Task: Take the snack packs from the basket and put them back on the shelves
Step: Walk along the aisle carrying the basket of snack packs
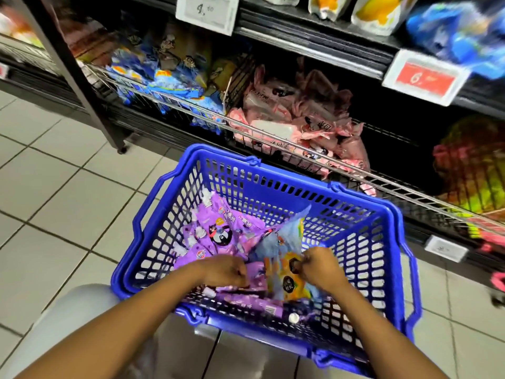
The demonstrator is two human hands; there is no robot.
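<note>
A blue plastic basket [273, 184] stands on the tiled floor in front of the shelves. Inside lie several purple snack packs [218, 231] and a light blue and orange snack pack [287, 280]. Both hands are down in the basket. My left hand [226, 269] has curled fingers gripping a purple pack at its near edge. My right hand [319, 266] pinches the blue and orange pack, which tilts up toward the far wall of the basket.
A low wire-fronted shelf [273, 138] behind the basket holds blue packs [169, 83], pink packs [295, 116] and red-green packs [475, 170]. Price tags [425, 75] hang from the shelf above. A shelf post [82, 77] stands at left. My knee [82, 324] is near the basket.
</note>
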